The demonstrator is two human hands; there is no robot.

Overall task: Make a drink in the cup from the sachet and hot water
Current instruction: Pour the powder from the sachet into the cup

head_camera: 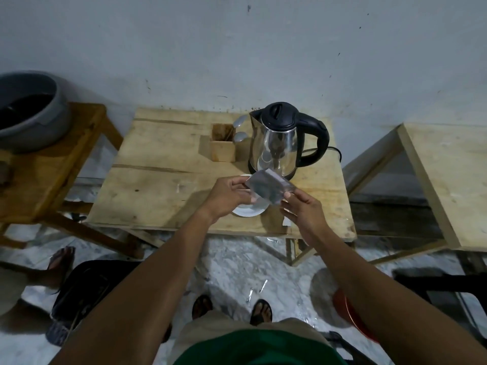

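Note:
A silvery sachet (pixel 267 189) is held flat above the table between both hands. My left hand (pixel 228 197) pinches its left edge and my right hand (pixel 303 209) pinches its right corner. Under the sachet a white saucer (pixel 249 210) rests on the wooden table (pixel 163 180); the cup on it is mostly hidden, with only a bit of white rim (pixel 246 175) showing. Just behind stands a steel electric kettle (pixel 279 143) with a black lid and handle, its lid shut.
A small wooden box (pixel 222 146) with two spoons (pixel 241 127) stands left of the kettle. A grey pot (pixel 29 109) sits on a wooden stool at the left. Another wooden table (pixel 453 177) stands at the right. A red stool (pixel 350 312) is on the floor.

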